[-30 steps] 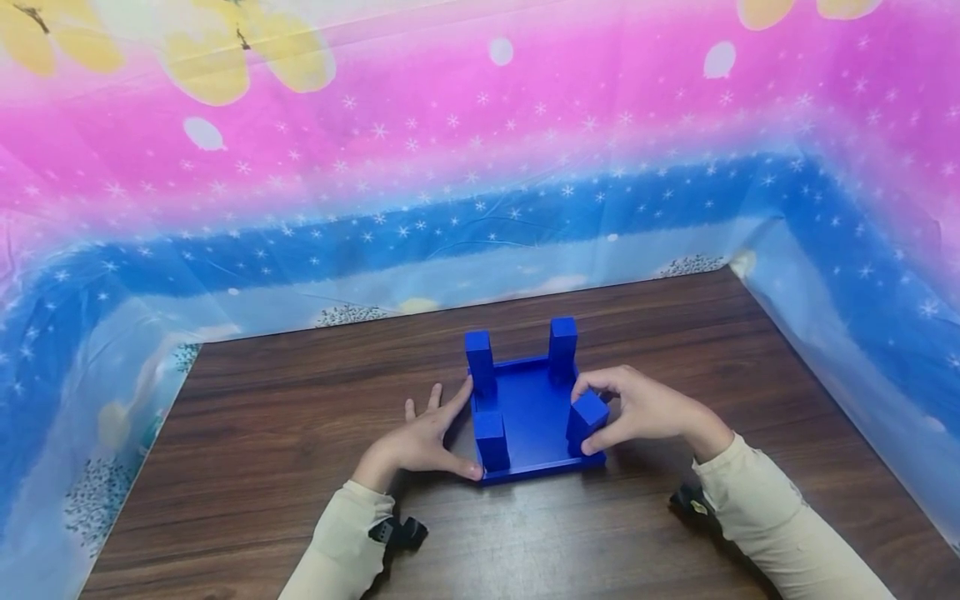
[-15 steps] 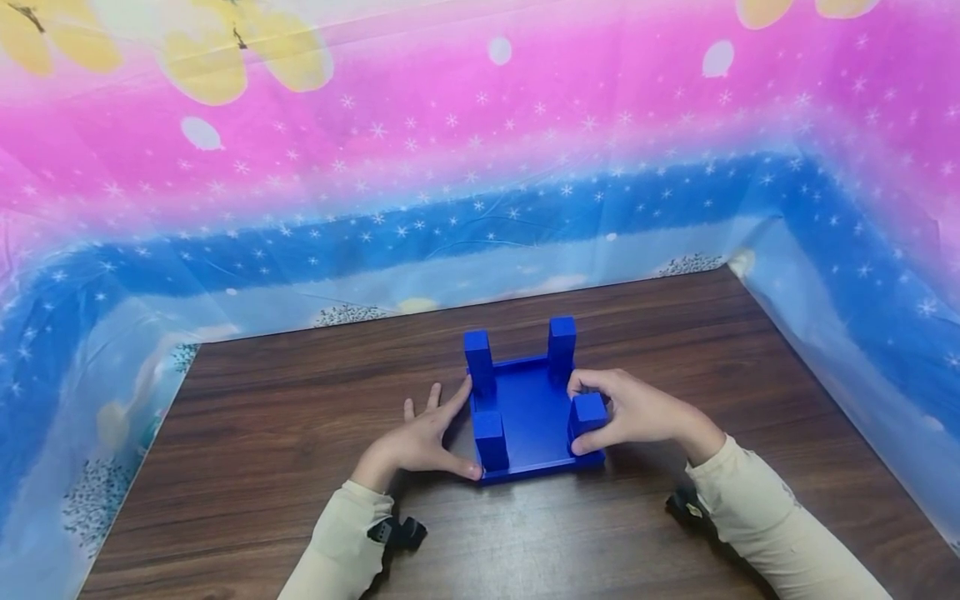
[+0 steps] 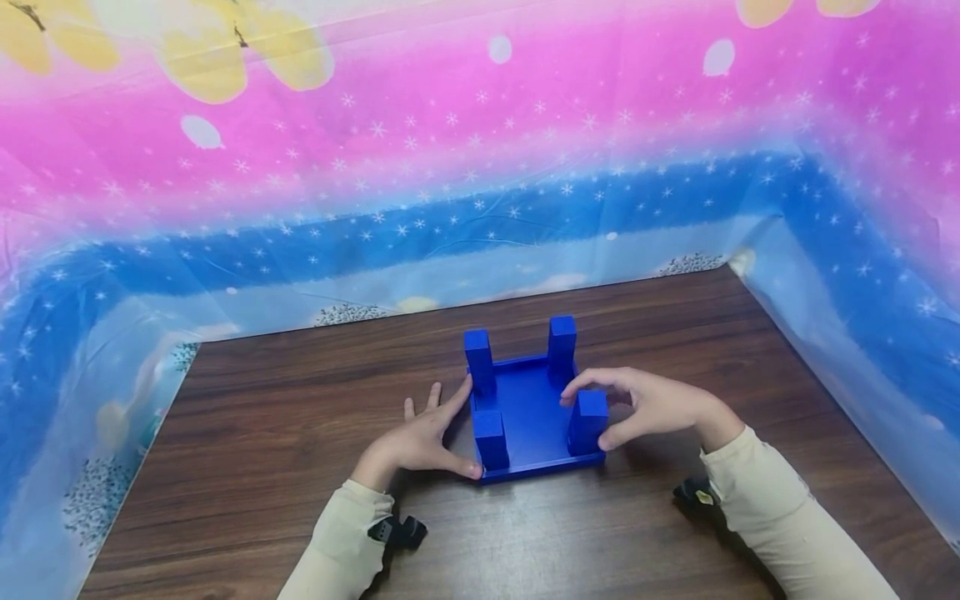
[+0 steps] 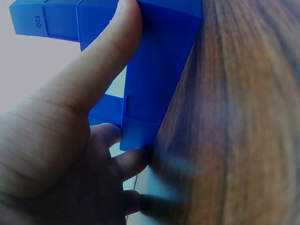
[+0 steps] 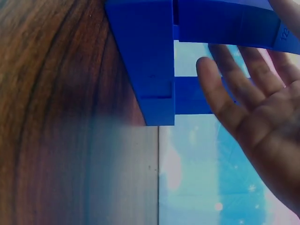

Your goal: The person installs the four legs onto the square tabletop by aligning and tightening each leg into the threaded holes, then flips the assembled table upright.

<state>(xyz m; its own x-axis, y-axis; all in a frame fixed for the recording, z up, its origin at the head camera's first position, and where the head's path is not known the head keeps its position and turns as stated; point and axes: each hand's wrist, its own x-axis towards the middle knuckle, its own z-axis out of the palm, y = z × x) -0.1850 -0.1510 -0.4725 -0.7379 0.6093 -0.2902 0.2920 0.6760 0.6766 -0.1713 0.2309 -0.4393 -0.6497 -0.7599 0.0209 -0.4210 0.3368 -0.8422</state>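
A blue rectangular base (image 3: 528, 417) with a raised rim lies on the table. Blue square posts stand upright at its corners: far left (image 3: 477, 358), far right (image 3: 561, 346), near left (image 3: 491, 442) and near right (image 3: 590, 423). My left hand (image 3: 416, 437) is spread along the base's left side, thumb at the near corner and forefinger towards the far one. In the left wrist view the thumb rests against the blue side wall (image 4: 161, 70). Around the near right post, my right hand (image 3: 648, 404) hangs loosely; the right wrist view shows its fingers (image 5: 211, 84) apart from the post (image 5: 225, 23).
The dark wood-grain table (image 3: 300, 400) extends around the base. Behind it and at both sides hangs a pink and blue patterned cloth (image 3: 450, 167). A black strap device (image 3: 401, 533) sits at each wrist, over cream sleeves.
My right hand has loosened from the near right post and drawn back slightly to the right. That post, turned and tilted a second ago, now stands straight. My left hand has stayed put.
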